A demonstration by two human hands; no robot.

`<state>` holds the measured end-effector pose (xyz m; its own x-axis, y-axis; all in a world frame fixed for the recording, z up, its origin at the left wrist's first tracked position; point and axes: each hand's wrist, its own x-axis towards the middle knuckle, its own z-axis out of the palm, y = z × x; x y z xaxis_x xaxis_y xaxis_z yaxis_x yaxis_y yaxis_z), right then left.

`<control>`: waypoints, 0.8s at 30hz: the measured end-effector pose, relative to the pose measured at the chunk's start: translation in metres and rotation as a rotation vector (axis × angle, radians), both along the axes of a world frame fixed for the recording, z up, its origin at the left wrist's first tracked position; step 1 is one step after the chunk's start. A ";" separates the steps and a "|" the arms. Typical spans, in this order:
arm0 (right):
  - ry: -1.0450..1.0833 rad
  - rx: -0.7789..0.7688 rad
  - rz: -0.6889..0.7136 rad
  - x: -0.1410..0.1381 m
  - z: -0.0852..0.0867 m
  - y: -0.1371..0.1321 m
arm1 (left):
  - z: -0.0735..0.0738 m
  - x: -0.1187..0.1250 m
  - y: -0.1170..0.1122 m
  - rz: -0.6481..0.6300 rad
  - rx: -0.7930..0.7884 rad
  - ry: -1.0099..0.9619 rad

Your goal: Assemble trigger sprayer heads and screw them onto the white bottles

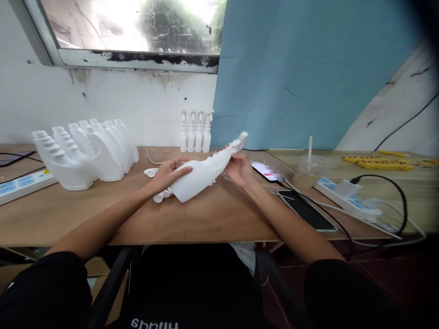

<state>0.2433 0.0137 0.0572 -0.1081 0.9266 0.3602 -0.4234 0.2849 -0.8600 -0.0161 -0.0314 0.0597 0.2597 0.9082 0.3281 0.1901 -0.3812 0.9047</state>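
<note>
A white plastic spray bottle (202, 177) is held tilted above the table, its base toward the lower left and its spray head (239, 140) up to the right. My left hand (168, 174) grips the body near the base, thumb on top. Around the neck, just below the spray head, the fingers of my right hand (239, 168) are closed. Partly hidden behind the bottle, small white plastic parts (159, 197) lie on the brown tabletop (219, 219). Another white piece (150, 172) lies beside my left hand.
Several white bottles without heads (68, 160) stand at the left, near a power strip (27, 185). Bottles with spray heads (195, 132) line the wall. To the right are a phone (305, 210), a cup with a straw (305, 171), another power strip (346, 198), cables and yellow packets (380, 163).
</note>
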 end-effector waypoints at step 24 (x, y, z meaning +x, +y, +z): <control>-0.005 -0.003 0.060 0.002 0.000 0.001 | -0.008 0.003 0.000 -0.043 -0.072 -0.051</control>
